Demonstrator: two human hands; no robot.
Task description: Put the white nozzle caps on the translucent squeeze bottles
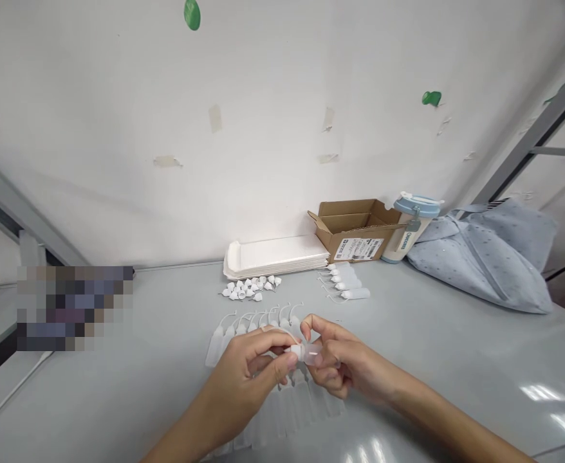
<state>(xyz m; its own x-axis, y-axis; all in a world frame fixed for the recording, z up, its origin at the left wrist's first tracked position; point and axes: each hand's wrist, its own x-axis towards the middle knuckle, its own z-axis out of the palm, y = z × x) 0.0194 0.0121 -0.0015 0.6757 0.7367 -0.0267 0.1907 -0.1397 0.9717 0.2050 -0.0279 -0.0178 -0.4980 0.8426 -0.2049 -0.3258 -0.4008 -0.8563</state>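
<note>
Both hands meet above the grey worktop (pixel 432 360), in front of the cardboard box (pixel 354 226) and nearer the person. The left hand (pixel 251 370) has its fingers pressed together on the white cap end of a small translucent dropper bottle (pixel 307 352). The right hand (pixel 338 366) pinches the bottle's body between thumb and forefinger, its other fingers curled under. Just beneath the hands lies a row of matching bottles (pixel 256 323). A pile of white caps (pixel 250 289) lies front-left of the box, and a few capped bottles (pixel 349 283) lie just in front of it. A stack of white trays (pixel 275 256) sits left of the box, a lidded cup (pixel 412 225) right of it.
</note>
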